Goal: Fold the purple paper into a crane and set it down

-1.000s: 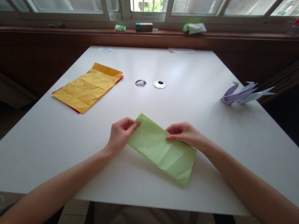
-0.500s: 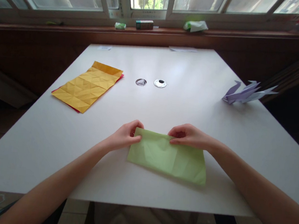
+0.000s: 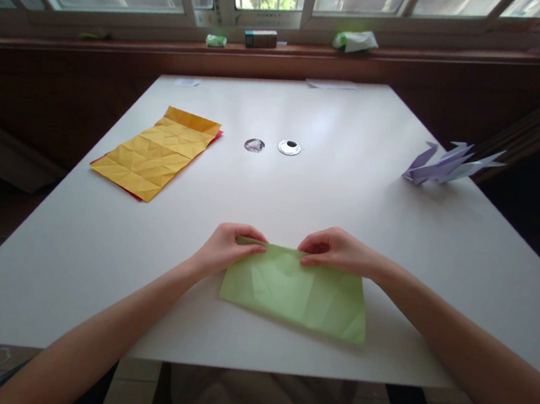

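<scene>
A creased light green paper lies on the white table near its front edge. My left hand pinches the paper's far left corner between thumb and fingers. My right hand pinches the far edge a little right of the middle. The two hands are close together along that far edge. The paper's near edge rests on the table.
A creased yellow sheet over a red one lies at the left. A purple folded paper figure sits at the right edge. Two round metal grommets are set in the table's middle. Small boxes and a packet stand on the window sill.
The green paper has turned from a slant to lie nearly square to the table's front edge, and has come slightly nearer. Both hands moved with it, keeping hold of its far edge.
</scene>
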`<state>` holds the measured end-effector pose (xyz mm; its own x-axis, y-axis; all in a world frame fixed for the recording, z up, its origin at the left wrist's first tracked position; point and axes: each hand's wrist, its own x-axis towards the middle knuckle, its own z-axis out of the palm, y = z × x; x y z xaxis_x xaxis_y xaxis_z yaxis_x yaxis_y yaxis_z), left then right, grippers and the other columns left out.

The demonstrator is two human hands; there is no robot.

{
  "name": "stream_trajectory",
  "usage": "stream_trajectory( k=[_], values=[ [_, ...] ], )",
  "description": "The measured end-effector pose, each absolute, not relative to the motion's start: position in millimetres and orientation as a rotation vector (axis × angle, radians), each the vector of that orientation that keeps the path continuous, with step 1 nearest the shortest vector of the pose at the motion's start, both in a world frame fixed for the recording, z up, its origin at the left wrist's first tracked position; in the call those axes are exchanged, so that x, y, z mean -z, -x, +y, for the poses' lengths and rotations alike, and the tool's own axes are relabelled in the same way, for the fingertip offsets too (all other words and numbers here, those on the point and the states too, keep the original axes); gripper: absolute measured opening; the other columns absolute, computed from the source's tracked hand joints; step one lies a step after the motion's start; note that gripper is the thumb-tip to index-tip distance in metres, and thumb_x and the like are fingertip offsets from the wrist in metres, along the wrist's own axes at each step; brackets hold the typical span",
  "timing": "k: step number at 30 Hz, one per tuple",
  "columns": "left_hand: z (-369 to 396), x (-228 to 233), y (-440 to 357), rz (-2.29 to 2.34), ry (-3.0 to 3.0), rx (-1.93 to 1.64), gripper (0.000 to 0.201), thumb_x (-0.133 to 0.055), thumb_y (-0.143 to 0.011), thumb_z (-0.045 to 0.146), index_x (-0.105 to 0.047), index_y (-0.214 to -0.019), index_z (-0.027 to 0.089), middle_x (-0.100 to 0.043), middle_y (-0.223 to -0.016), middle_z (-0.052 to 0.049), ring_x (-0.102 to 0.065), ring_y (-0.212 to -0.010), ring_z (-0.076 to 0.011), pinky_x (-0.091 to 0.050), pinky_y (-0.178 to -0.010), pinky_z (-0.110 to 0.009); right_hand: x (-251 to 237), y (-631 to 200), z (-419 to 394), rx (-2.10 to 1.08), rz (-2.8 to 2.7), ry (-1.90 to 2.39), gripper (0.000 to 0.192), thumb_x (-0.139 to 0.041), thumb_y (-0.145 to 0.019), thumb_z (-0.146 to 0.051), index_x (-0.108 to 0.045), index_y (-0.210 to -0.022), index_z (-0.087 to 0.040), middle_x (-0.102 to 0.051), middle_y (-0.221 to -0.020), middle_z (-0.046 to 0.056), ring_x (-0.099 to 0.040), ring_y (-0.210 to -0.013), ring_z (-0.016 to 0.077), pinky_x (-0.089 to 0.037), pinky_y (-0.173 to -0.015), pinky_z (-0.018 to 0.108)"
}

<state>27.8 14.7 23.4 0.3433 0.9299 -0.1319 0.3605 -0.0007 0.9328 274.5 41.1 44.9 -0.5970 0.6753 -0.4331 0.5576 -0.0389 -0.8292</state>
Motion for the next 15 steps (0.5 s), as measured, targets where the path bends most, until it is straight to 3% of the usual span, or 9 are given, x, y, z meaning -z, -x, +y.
stream_trajectory(
  k=[15],
  values=[
    [14.3, -23.8, -28.3, 1.201, -1.543, -0.688, 0.017, -0.067, -0.071, 0.030, -0.071, -0.083, 0.017, -0.071, -0.087, -0.003, -0.064, -0.083, -0.0175, -0.049, -0.074, -0.024, -41.5, -276.6, 45.1, -1.706, -2.116, 1.342, 0.026, -0.065, -0.070, -0.038, -0.071, -0.082, -0.016, -0.069, -0.076, 0.003, -0.060, -0.069, 0.0155, -0.045, -0.058, 0.023]
  ],
)
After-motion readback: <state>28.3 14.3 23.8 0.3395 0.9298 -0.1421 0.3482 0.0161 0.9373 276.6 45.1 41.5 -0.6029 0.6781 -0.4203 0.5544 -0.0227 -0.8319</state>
